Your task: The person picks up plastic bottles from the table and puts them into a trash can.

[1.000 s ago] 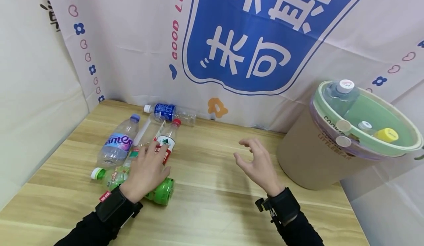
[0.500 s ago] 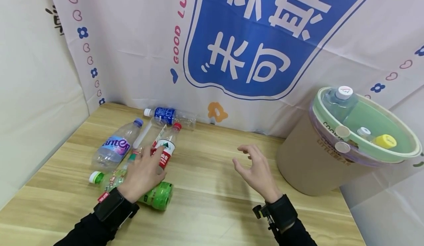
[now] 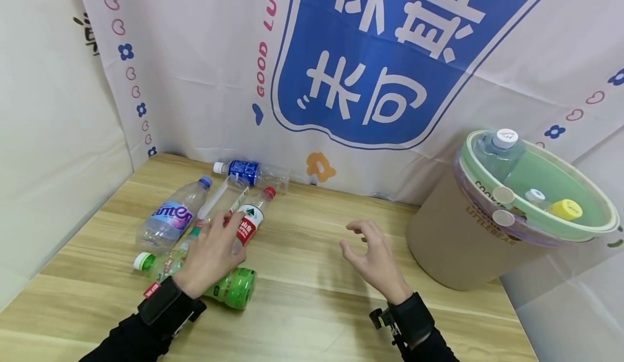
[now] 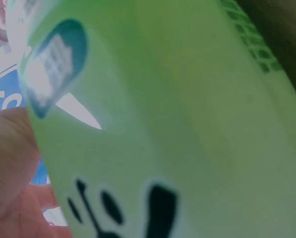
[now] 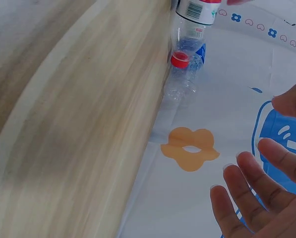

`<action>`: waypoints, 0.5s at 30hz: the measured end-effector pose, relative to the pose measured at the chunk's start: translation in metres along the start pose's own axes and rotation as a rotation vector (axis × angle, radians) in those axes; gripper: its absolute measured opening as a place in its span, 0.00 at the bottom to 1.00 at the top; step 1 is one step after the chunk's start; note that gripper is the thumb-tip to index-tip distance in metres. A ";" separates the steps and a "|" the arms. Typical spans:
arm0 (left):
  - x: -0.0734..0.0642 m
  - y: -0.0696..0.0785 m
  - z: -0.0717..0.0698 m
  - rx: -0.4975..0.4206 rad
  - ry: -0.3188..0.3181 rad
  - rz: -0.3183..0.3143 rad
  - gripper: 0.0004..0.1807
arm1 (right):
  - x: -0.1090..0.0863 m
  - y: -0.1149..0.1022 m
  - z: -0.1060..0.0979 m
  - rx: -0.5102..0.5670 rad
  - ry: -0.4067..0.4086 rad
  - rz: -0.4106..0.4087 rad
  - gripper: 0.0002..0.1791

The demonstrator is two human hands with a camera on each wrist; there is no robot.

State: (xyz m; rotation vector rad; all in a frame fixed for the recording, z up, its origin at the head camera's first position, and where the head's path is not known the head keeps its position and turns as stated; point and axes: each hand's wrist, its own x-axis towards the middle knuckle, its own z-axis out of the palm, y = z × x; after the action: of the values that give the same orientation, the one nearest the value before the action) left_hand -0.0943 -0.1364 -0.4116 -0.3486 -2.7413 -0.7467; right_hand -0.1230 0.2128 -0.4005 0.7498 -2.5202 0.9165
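In the head view, my left hand (image 3: 213, 253) reaches across a green-labelled bottle (image 3: 236, 288) and grips a clear plastic bottle with a red cap and red-and-white label (image 3: 249, 222), thumb at its lower end. The fingers partly hide that bottle. The green bottle fills most of the left wrist view, with the thumb (image 4: 11, 148) at the left edge. My right hand (image 3: 375, 259) hovers over the table to the right, fingers loosely bent and holding nothing; its spread fingers (image 5: 252, 188) show in the right wrist view.
A large bottle with a purple-blue label (image 3: 171, 215), another clear bottle (image 3: 221, 196) and a blue-labelled bottle (image 3: 244, 170) lie on the wooden table (image 3: 312, 308). At right stands a beige bin (image 3: 453, 237) with several bottles inside. A printed cloth (image 3: 209, 80) hangs behind.
The red-capped bottle has shifted slightly right and toward me under my left hand. My right hand has moved only a little. The head view has tilted slightly.
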 end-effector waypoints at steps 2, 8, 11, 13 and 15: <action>0.000 0.000 0.000 -0.003 0.015 0.019 0.40 | -0.002 0.001 0.001 -0.005 0.001 0.000 0.19; 0.001 0.002 -0.002 -0.002 0.080 0.083 0.39 | -0.007 0.004 0.001 -0.006 -0.005 0.010 0.19; 0.003 0.006 -0.005 -0.008 0.114 0.105 0.39 | -0.008 0.005 -0.001 -0.002 -0.001 0.015 0.19; 0.004 0.009 -0.008 -0.017 0.120 0.107 0.39 | -0.008 0.005 -0.002 -0.003 -0.003 0.014 0.19; 0.004 0.013 -0.011 -0.031 0.112 0.103 0.39 | -0.008 0.005 -0.004 -0.006 -0.003 0.008 0.19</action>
State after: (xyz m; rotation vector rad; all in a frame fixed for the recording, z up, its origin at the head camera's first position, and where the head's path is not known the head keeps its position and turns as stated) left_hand -0.0917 -0.1306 -0.3956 -0.4370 -2.5884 -0.7586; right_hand -0.1194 0.2215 -0.4044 0.7408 -2.5295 0.9099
